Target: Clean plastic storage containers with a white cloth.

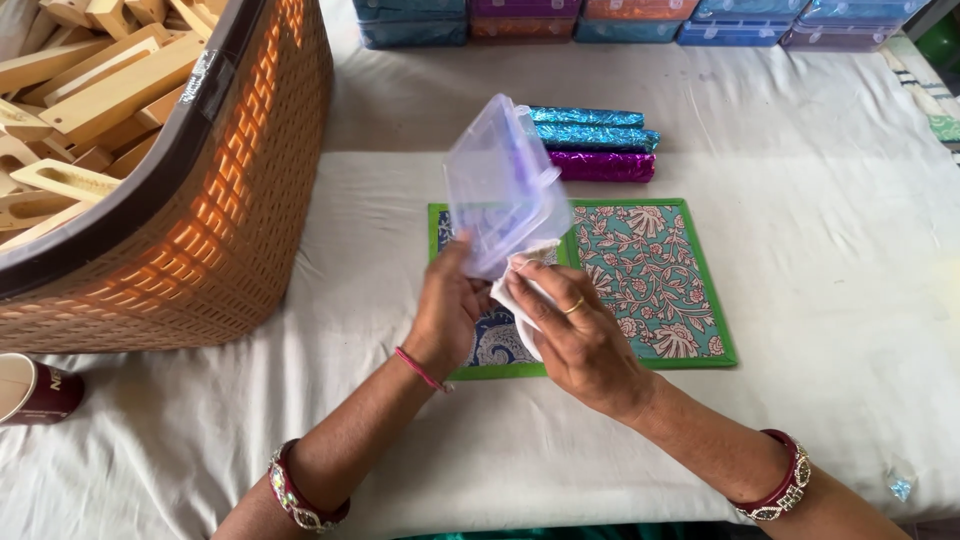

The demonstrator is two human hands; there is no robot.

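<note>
The left hand [447,305] clasps a clear plastic box [503,187] tilted above the floral placemat [650,275]; the right hand [575,335] pinches a white cloth [520,295] against its lower edge; that thin left-hand grip might slip, dropping the box onto the mat.

Three foil-wrapped packages [592,143], two teal and one purple, lie stacked beyond the mat. Coloured flat boxes [640,20] line the far edge. A small label [197,78] sits on the basket rim, left.

Both hands [520,315] holding clear plastic box [503,190], white cloth [520,295]
</note>
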